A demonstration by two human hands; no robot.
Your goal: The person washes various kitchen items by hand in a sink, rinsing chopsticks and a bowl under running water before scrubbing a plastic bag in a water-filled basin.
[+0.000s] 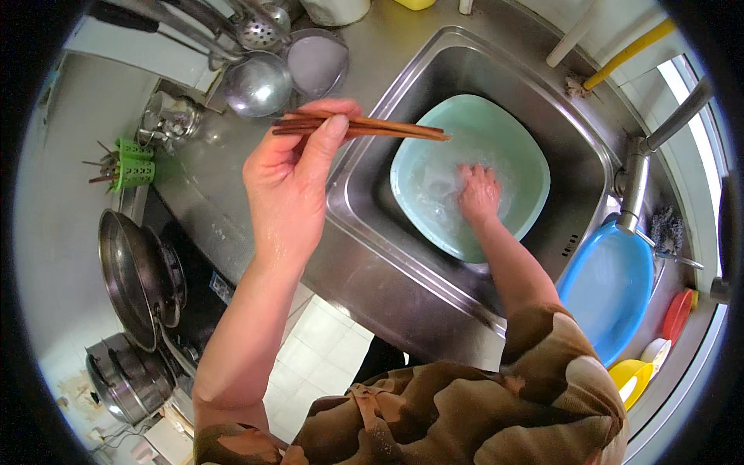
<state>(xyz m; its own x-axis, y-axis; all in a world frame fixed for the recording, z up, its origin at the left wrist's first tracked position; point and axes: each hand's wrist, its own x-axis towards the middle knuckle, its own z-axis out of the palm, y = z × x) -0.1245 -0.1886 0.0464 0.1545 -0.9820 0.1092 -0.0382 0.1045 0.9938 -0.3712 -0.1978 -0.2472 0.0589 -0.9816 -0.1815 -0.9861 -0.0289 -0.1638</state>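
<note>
My left hand [296, 168] is raised over the counter at the sink's left rim and grips a bundle of several wooden chopsticks [395, 129], whose tips point right over the basin. My right hand [480, 192] is in the cloudy, sudsy water of a pale green plastic basin [530, 168]; its fingers are partly under the water, and whether they hold anything cannot be told. The basin stands inside a stainless steel sink [569, 139].
Ladles [258, 84] hang at the upper left, near a green chopstick holder [136, 165]. A wok [125, 273] and a steel steamer pot [131, 378] stand at the left. The faucet [633, 186] and a blue basin [616, 290] are at the right.
</note>
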